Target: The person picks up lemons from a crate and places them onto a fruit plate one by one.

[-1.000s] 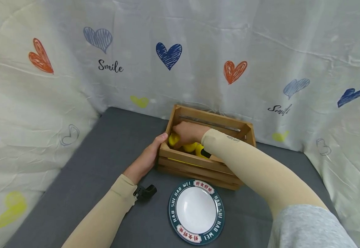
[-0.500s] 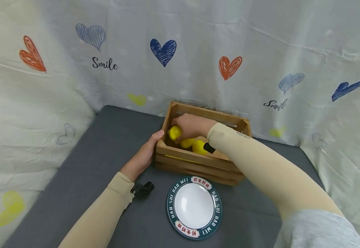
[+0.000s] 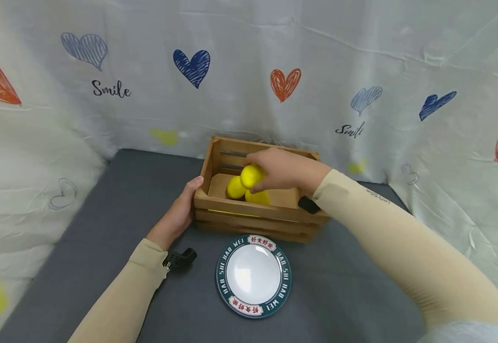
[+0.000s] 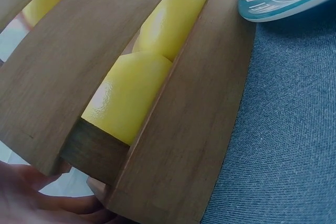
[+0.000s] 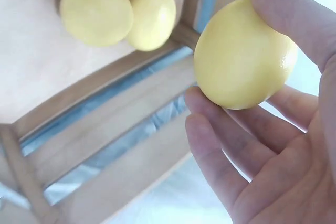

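In the head view my right hand holds a yellow lemon over the wooden crate. The right wrist view shows this lemon pinched between thumb and curled fingertips. Below it, more lemons lie close together on the crate floor, toward the left end. My left hand grips the crate's left end, its thumb at the top rim. Through a gap between the slats, the left wrist view shows two lemons inside; fingers of the left hand wrap the crate's end.
A round plate with a green lettered rim sits on the dark grey tabletop, in front of the crate. Behind and at both sides hangs a white curtain printed with hearts. A black strap is on the left wrist.
My right hand has lifted a lemon from the crate's left end and drawn it up and to the right. The left hand has stayed on the crate. The head view has shifted rightward.
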`<action>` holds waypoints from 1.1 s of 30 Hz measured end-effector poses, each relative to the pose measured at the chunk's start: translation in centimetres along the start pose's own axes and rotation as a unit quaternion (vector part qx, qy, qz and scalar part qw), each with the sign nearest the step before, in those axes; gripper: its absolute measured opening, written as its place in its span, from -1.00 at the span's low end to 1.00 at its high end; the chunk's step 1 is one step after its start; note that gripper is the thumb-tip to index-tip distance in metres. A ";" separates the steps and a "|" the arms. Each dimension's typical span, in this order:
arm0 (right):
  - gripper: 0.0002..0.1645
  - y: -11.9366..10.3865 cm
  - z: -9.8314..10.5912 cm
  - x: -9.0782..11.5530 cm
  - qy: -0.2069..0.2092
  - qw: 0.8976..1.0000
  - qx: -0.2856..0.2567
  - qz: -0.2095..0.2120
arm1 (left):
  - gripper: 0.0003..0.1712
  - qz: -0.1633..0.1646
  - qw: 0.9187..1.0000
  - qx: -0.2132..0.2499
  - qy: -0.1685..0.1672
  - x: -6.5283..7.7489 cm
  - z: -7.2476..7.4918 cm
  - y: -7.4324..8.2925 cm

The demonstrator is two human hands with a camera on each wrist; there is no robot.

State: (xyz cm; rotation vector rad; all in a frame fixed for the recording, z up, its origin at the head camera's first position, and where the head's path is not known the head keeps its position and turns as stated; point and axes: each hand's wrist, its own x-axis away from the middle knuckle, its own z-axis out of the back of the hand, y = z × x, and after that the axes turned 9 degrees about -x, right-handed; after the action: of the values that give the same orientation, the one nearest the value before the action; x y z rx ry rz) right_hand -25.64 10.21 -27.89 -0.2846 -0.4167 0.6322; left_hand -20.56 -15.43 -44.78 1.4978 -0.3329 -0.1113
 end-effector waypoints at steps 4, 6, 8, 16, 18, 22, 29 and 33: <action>-0.19 0.0 0.3 3.0 0.021 1.000 -0.008 -0.006 | 0.06 -0.004 1.000 -0.002 0.006 0.3 0.4 -0.2; -0.16 0.0 0.1 4.5 0.033 0.999 -0.010 -0.004 | 0.07 -0.004 1.000 -0.005 0.007 0.4 0.4 -0.2; -0.16 0.0 -0.2 6.1 0.047 0.999 -0.009 0.000 | 0.07 -0.002 1.000 -0.007 0.006 0.4 0.4 -0.3; -0.12 -0.9 -1.9 11.4 0.083 0.996 -0.010 0.032 | 0.06 -0.003 1.000 -0.010 0.009 0.0 0.3 0.0; -0.10 -1.3 -2.5 12.2 0.082 0.996 -0.005 0.040 | 0.06 0.001 1.000 -0.013 0.009 0.0 0.2 0.1; -0.08 -2.1 -3.7 13.3 0.079 0.995 0.015 0.058 | 0.07 -0.001 1.000 -0.018 0.007 0.1 0.0 0.2; -0.11 -2.9 -6.4 13.4 0.070 0.993 0.017 0.096 | 0.07 -0.016 1.000 -0.006 -0.001 -0.1 0.1 0.0; -0.14 -2.7 -8.5 12.5 0.061 0.993 -0.003 0.098 | 0.08 -0.015 1.000 -0.010 0.002 -0.2 0.1 -0.1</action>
State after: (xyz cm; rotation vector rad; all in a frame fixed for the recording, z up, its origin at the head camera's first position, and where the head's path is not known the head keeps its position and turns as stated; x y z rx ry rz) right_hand -11.24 14.83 -30.74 -0.3706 -0.2756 0.8023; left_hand -20.74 -15.49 -44.85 1.4839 -0.3051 -0.1360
